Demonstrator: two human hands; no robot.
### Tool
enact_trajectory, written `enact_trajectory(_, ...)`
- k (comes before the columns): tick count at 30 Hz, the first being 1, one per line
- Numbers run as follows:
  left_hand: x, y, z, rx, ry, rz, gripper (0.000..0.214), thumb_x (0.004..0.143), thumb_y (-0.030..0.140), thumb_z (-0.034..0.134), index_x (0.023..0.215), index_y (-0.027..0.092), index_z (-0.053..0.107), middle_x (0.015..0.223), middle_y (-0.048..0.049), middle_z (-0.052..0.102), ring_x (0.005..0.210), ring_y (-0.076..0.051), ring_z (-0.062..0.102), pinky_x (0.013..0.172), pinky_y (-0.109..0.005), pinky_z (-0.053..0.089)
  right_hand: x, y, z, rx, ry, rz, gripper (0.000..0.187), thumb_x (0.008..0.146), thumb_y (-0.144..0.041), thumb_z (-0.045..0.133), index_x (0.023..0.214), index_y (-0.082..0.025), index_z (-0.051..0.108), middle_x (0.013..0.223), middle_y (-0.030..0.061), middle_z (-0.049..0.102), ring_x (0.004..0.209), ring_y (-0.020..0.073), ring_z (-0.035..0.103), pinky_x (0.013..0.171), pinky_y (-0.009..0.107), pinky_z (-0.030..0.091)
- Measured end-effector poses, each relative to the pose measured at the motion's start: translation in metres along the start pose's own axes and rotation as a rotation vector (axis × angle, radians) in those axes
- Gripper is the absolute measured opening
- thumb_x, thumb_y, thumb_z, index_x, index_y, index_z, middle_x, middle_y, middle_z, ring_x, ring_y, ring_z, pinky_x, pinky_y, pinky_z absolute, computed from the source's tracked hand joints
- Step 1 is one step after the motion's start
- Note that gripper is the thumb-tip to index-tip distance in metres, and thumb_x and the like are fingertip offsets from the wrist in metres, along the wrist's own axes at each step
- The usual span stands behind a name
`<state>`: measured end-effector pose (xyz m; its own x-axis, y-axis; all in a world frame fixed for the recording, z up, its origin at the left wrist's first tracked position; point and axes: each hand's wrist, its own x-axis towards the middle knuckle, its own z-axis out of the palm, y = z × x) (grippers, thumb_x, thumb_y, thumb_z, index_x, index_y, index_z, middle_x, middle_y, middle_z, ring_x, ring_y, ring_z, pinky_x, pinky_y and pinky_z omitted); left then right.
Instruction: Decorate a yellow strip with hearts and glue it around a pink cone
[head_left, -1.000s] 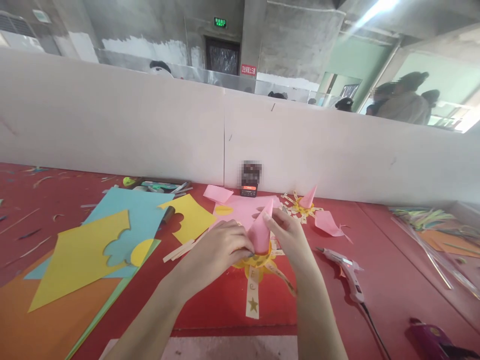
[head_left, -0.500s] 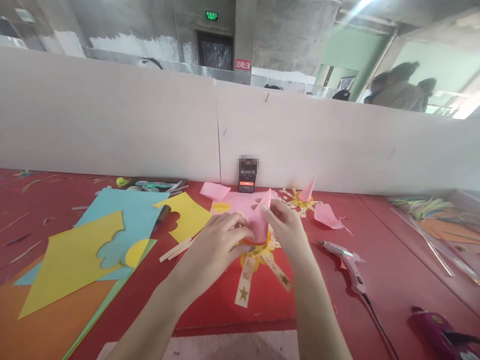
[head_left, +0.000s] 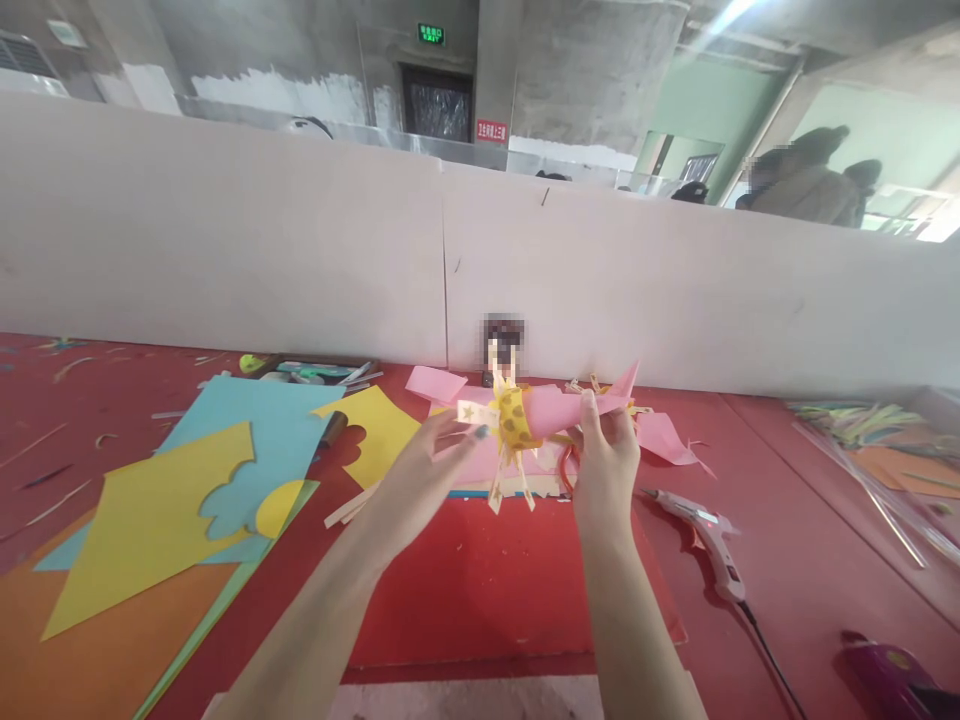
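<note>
I hold a pink paper cone [head_left: 566, 408] lying on its side in the air above the red table [head_left: 480, 590]. Its tip points right and its wide end carries a yellow band [head_left: 513, 418] with cream star-marked strips [head_left: 471, 412]. My right hand [head_left: 604, 460] grips the cone's body from below with thumb and fingers closed. At the wide end, my left hand [head_left: 427, 478] pinches one of the cream strips.
A white glue gun [head_left: 701, 545] lies right of my hands with its cord running to the front. Blue, yellow and orange paper sheets [head_left: 225, 470] cover the left side. A phone [head_left: 501, 350] leans on the white partition [head_left: 300, 260]. Another pink cone [head_left: 626, 382], a purple tool [head_left: 892, 675], people behind.
The cone stood upright on the table between both hands. Now it is lifted off the table and turned sideways, tip to the right.
</note>
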<state>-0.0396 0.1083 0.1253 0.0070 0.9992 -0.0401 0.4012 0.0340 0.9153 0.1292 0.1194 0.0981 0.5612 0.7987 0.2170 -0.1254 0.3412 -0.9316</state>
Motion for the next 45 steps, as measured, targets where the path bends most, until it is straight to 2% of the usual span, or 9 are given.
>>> enact_trajectory(3, -0.001, -0.003, 0.009, 0.024, -0.052, 0.084, 0.039, 0.07, 0.053, 0.052, 0.093, 0.022, 0.06, 0.104, -0.0071, 0.065, 0.097, -0.023, 0.059, 0.074, -0.032, 0.048, -0.001, 0.001, 0.001, 0.037, -0.055, 0.018, 0.035, 0.075, -0.046, 0.052, 0.098, -0.019, 0.055, 0.1, 0.007, 0.06, 0.095, 0.0194, 0.056, 0.075, 0.031, 0.049)
enact_trajectory(7, -0.001, -0.003, 0.016, 0.084, -0.014, 0.099, 0.035, 0.072, 0.051, 0.048, 0.076, 0.02, 0.064, 0.08, -0.0045, 0.068, 0.082, -0.023, 0.061, 0.07, -0.033, 0.046, -0.002, 0.002, 0.001, 0.017, -0.087, 0.022, 0.036, 0.075, -0.047, 0.053, 0.096, -0.018, 0.056, 0.097, 0.0075, 0.061, 0.096, 0.0201, 0.056, 0.074, 0.031, 0.049)
enact_trajectory(13, 0.001, -0.003, 0.021, 0.115, 0.131, 0.087, 0.037, 0.072, 0.049, 0.046, 0.051, 0.019, 0.05, 0.052, 0.0006, 0.054, 0.058, -0.016, 0.053, 0.053, -0.026, 0.036, -0.001, 0.004, 0.0, 0.027, -0.123, 0.027, 0.036, 0.075, -0.044, 0.053, 0.098, -0.017, 0.057, 0.096, 0.0085, 0.06, 0.097, 0.0204, 0.055, 0.074, 0.031, 0.05)
enact_trajectory(20, 0.001, -0.009, 0.028, 0.045, 0.168, 0.108, 0.037, 0.071, 0.046, 0.049, 0.049, 0.02, 0.034, 0.049, 0.0041, 0.036, 0.053, -0.011, 0.04, 0.05, -0.023, 0.029, 0.003, 0.005, -0.001, 0.09, -0.114, 0.093, 0.035, 0.072, -0.04, 0.058, 0.098, -0.017, 0.057, 0.098, 0.0076, 0.059, 0.097, 0.0203, 0.055, 0.074, 0.032, 0.051)
enact_trajectory(23, 0.001, -0.009, 0.029, 0.039, 0.146, 0.121, 0.036, 0.073, 0.046, 0.047, 0.05, 0.02, 0.035, 0.05, 0.0045, 0.032, 0.052, -0.011, 0.037, 0.05, -0.023, 0.027, 0.002, 0.005, -0.001, 0.123, -0.116, 0.101, 0.032, 0.072, -0.038, 0.059, 0.097, -0.017, 0.057, 0.099, 0.0071, 0.058, 0.099, 0.0205, 0.054, 0.075, 0.031, 0.051)
enact_trajectory(28, 0.0, -0.007, 0.029, 0.076, 0.166, 0.115, 0.043, 0.073, 0.048, 0.046, 0.048, 0.021, 0.025, 0.05, 0.0055, 0.018, 0.049, -0.009, 0.021, 0.047, -0.025, 0.018, 0.001, 0.004, -0.001, 0.131, -0.118, 0.11, 0.03, 0.071, -0.037, 0.059, 0.094, -0.017, 0.057, 0.098, 0.0069, 0.059, 0.1, 0.021, 0.054, 0.077, 0.032, 0.051)
enact_trajectory(38, 0.001, -0.009, 0.033, 0.018, 0.19, 0.114, 0.046, 0.074, 0.049, 0.046, 0.05, 0.021, 0.019, 0.053, 0.0053, 0.014, 0.051, -0.009, 0.017, 0.047, -0.025, 0.015, 0.004, 0.005, -0.001, 0.151, -0.09, 0.121, 0.032, 0.065, -0.041, 0.064, 0.087, -0.018, 0.06, 0.092, 0.0042, 0.061, 0.096, 0.0196, 0.056, 0.075, 0.032, 0.05)
enact_trajectory(45, 0.003, -0.011, 0.031, 0.042, 0.174, 0.118, 0.039, 0.074, 0.047, 0.045, 0.049, 0.02, 0.034, 0.05, 0.005, 0.024, 0.051, -0.009, 0.024, 0.048, -0.024, 0.02, 0.001, 0.001, 0.0, 0.176, -0.105, 0.122, 0.027, 0.068, -0.034, 0.063, 0.088, -0.018, 0.058, 0.092, 0.0043, 0.06, 0.097, 0.0199, 0.054, 0.077, 0.033, 0.05)
